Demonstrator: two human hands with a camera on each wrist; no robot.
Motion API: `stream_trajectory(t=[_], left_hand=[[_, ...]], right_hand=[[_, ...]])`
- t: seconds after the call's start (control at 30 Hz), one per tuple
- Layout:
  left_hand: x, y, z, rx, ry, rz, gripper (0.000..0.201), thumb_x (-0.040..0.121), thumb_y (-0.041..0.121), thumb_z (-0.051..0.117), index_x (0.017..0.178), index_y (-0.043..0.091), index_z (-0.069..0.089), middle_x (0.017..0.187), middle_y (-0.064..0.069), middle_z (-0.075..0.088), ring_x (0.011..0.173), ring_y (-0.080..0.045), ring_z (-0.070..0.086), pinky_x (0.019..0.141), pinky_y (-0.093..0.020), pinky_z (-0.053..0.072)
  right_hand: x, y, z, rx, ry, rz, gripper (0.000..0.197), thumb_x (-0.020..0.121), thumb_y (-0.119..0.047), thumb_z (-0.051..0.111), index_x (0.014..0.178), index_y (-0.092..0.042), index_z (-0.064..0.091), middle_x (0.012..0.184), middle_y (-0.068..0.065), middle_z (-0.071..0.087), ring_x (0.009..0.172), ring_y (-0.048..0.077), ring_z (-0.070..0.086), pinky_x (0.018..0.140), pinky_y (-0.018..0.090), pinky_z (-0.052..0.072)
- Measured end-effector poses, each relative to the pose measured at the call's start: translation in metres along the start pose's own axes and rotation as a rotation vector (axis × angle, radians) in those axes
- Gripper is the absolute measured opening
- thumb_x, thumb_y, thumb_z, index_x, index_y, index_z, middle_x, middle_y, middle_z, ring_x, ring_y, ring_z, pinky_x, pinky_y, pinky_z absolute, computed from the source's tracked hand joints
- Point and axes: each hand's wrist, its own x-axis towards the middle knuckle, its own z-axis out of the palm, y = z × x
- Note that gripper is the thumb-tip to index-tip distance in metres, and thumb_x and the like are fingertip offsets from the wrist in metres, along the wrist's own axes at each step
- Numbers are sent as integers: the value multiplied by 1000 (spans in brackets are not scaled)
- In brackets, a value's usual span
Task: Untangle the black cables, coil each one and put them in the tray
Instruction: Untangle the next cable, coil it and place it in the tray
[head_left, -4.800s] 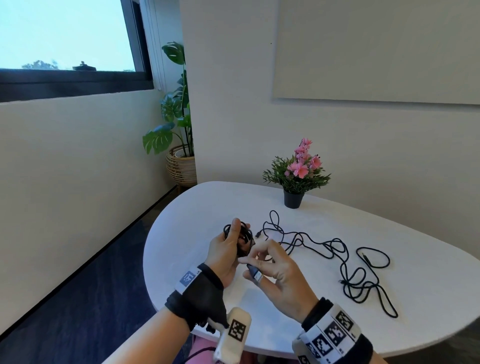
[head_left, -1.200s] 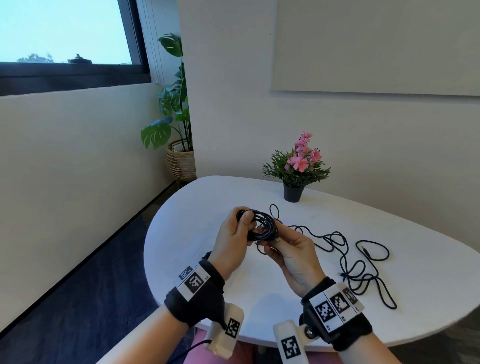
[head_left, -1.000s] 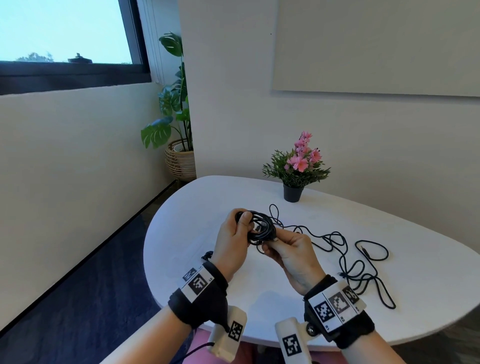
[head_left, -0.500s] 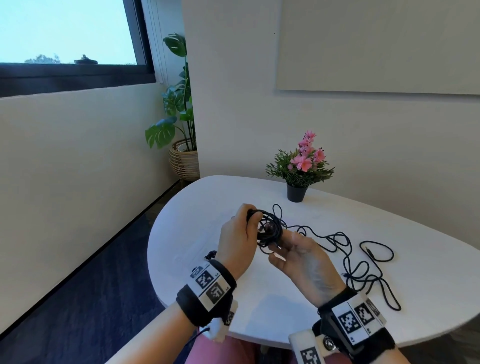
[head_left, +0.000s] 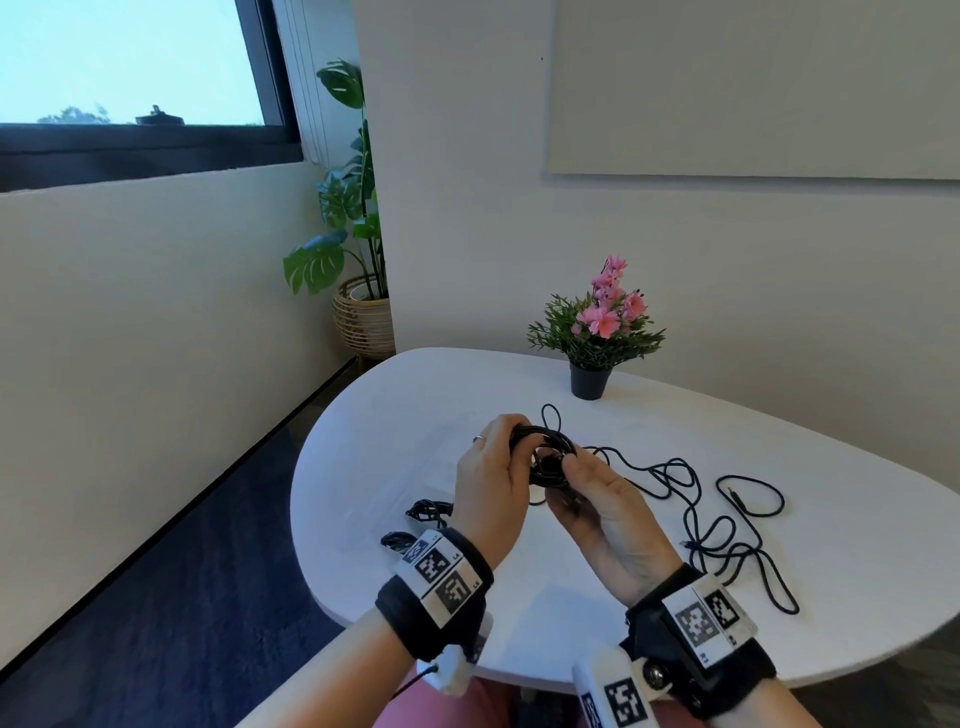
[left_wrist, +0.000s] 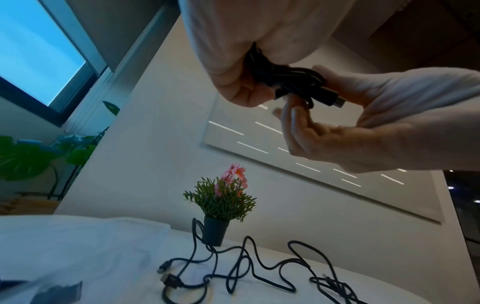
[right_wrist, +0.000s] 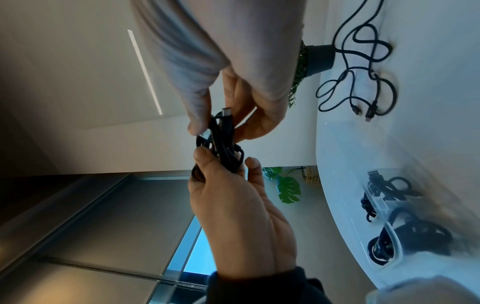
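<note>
Both hands hold a small coiled black cable (head_left: 545, 457) above the white table (head_left: 519, 623). My left hand (head_left: 498, 457) grips one side of the coil (right_wrist: 221, 148). My right hand (head_left: 582, 478) pinches the other side, where the cable's plug (left_wrist: 335, 100) sticks out between thumb and fingers. Loose black cables (head_left: 696, 499) lie tangled on the table to the right, also in the left wrist view (left_wrist: 246, 267). A clear tray (right_wrist: 389, 232) near the table's left edge holds coiled black cables (head_left: 427, 512).
A small potted pink flower (head_left: 597, 332) stands at the back of the table, just behind the loose cables. The table's curved front edge (head_left: 519, 675) runs close to my wrists. A large leafy plant in a basket (head_left: 358, 312) stands on the floor beyond.
The cable that trailed from my hands is now wound into a coil held by both hands. My right hand has turned palm up against the coil in the last second.
</note>
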Motion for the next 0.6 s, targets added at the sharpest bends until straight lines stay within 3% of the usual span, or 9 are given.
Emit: stream_trajectory(t=[0.13, 0.2, 0.3, 0.37, 0.5, 0.6], left_hand=[[-1, -5, 5, 18, -12, -75, 12, 97, 19, 48, 102, 12, 57, 88, 4, 57, 72, -10, 52, 68, -12, 43], [-1, -3, 5, -46, -54, -131, 12, 98, 21, 47, 103, 13, 55, 77, 0, 61, 57, -7, 54, 57, -19, 48], [-3, 0, 3, -98, -83, -158, 12, 98, 20, 46, 104, 12, 53, 62, 1, 57, 44, -7, 51, 45, -15, 42], [-6, -3, 3, -83, -61, -139, 11, 98, 21, 47, 103, 14, 52, 58, 6, 55, 44, -7, 49, 48, -18, 43], [-8, -10, 4, -35, -10, -145, 11, 97, 20, 48, 104, 14, 54, 59, 12, 52, 50, -5, 51, 53, -20, 43], [-7, -12, 2, -36, -34, -141, 13, 97, 21, 48, 106, 14, 54, 59, 9, 55, 51, -7, 53, 54, -26, 49]], right_hand=[[3, -1, -3, -17, 22, -3, 21, 75, -14, 61, 94, -8, 67, 86, 3, 73, 76, 8, 68, 71, 18, 55], [5, -1, -6, -15, 49, -1, 22, 74, -12, 63, 96, -7, 66, 86, 5, 72, 74, 10, 66, 66, 17, 54], [10, 5, -12, 36, 139, 22, 36, 69, -10, 69, 104, -5, 59, 90, 9, 68, 74, 13, 64, 64, 19, 55], [12, 7, -14, 56, 181, 33, 43, 64, -11, 73, 103, -7, 56, 88, 10, 69, 72, 13, 66, 63, 19, 55], [13, 6, -11, -27, 166, 32, 26, 64, -12, 72, 88, -5, 63, 83, 9, 72, 75, 13, 69, 64, 19, 56], [13, 7, -12, -51, 166, 34, 32, 65, -9, 72, 96, -5, 66, 88, 10, 72, 75, 13, 68, 65, 20, 56]])
